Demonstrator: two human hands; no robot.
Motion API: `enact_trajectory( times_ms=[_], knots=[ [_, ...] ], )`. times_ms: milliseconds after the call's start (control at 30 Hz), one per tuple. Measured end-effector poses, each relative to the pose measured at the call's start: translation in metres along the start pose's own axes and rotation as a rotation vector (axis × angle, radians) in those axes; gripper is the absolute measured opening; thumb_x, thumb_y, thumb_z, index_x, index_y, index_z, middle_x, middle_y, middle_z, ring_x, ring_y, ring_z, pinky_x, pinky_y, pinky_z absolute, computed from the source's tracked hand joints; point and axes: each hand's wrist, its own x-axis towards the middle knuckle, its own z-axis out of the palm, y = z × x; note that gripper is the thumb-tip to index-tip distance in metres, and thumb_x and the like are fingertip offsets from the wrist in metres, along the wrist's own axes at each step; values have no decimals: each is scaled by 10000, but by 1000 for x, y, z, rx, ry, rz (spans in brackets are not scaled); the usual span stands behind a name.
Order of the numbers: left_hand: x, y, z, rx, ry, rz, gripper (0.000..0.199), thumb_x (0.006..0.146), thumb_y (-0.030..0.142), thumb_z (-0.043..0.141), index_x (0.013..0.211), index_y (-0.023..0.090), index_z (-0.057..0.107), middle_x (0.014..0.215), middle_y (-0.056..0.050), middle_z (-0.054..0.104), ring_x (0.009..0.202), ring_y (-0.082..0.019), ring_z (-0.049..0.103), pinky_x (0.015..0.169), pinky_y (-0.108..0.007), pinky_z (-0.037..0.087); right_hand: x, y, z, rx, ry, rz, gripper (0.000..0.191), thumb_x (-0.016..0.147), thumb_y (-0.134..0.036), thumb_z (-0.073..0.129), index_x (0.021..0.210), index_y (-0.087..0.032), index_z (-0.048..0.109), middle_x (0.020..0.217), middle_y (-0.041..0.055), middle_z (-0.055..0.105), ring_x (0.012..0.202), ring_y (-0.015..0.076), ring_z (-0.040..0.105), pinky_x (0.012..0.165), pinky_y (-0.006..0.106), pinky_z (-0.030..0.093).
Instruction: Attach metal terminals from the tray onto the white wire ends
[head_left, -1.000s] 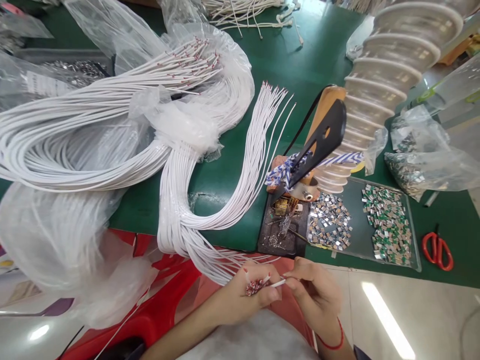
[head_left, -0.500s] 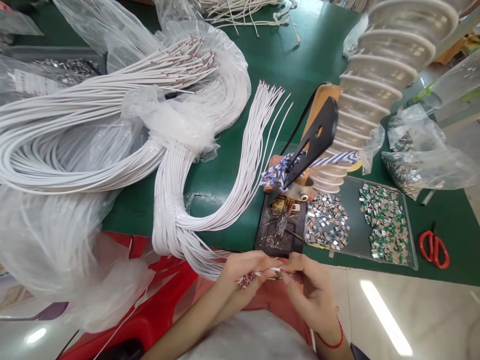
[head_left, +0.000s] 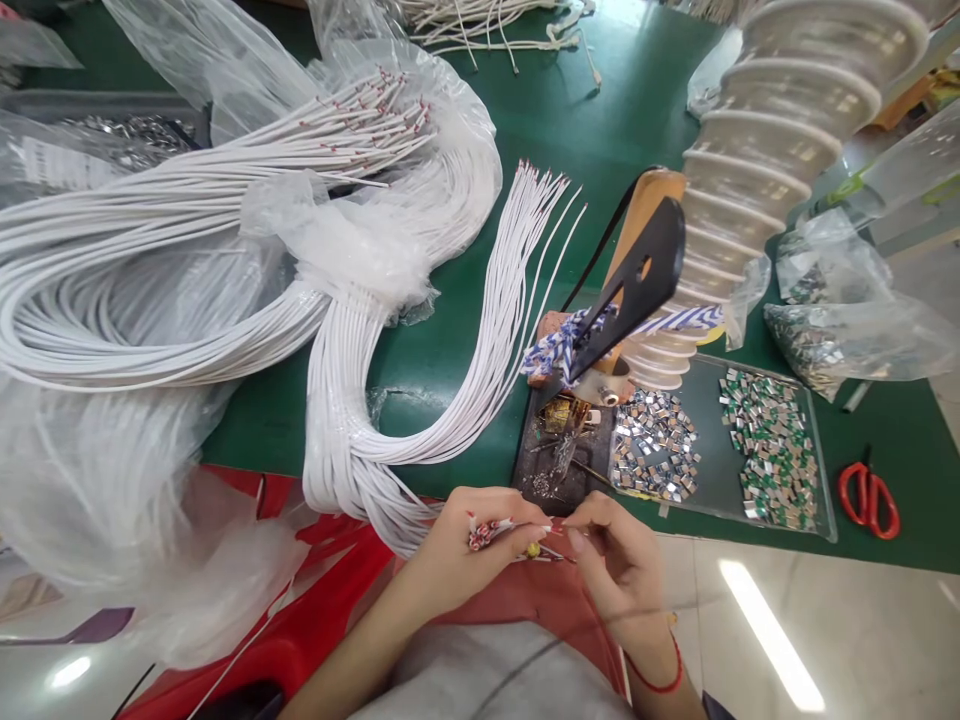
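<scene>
Below the table's front edge my left hand (head_left: 457,550) is closed around a bunch of white cables (head_left: 491,532), whose stripped ends with red and white wires poke out of the fist. One cable end (head_left: 551,530) stretches from its thumb and fingertips towards my right hand (head_left: 622,570). The fingers of that right hand are pinched together on the cable's thin wires. A small yellow bit (head_left: 533,550) shows under the left thumb. Behind the hands the rest of the white cable bundle (head_left: 337,400) hangs over the edge, tied up in clear plastic.
A tray (head_left: 709,440) holds heaps of small metal connectors. Left of it, a dark soldering box (head_left: 562,460) sits under a black bracket (head_left: 637,290) and a clear ribbed hose (head_left: 780,130). Red-handled scissors (head_left: 868,500) lie at the right, near bagged parts (head_left: 825,340).
My left hand has turned and risen slightly, showing more of the cable ends. Both sets of fingertips have shifted a little on the cable end, with red wire now visible between them.
</scene>
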Motion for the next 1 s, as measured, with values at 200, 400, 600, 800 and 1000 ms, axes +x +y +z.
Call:
enact_trajectory(
  times_ms=[200,400,600,800,1000],
  knots=[
    [3,-1,-8,80,-62,1,202,928,226,682,779,166,804,717,-27,740,649,-157,635,630,-232,474,7,-1,-2,-51,-76,-105,191,950,-96,598,1018,-221,724,795,9,688,603,130,595,515,219,483],
    [8,-6,-9,-11,-85,30,233,944,270,669,782,149,785,735,-42,741,636,-151,615,623,-235,467,10,1,-5,-77,-113,-174,204,963,-73,587,1039,-212,716,839,26,701,702,148,668,597,234,555],
    [5,-6,-6,56,-50,-43,249,931,278,666,737,155,759,687,-21,709,636,-147,597,622,-232,444,10,3,-5,-141,-130,-183,215,982,-47,537,1022,-208,673,853,9,662,730,128,648,636,204,543],
    [3,-6,-2,74,-2,-33,222,930,263,658,775,155,776,680,-14,714,636,-142,622,624,-223,454,6,6,-3,-226,4,-172,228,986,-29,503,971,-228,614,846,-6,613,755,128,602,677,206,527],
    [4,-5,0,58,40,2,204,922,223,660,771,155,779,689,-20,751,622,-132,638,619,-214,461,1,5,-5,-217,38,-184,173,956,-78,620,1051,-223,629,869,3,610,736,138,587,582,212,494]
  ],
)
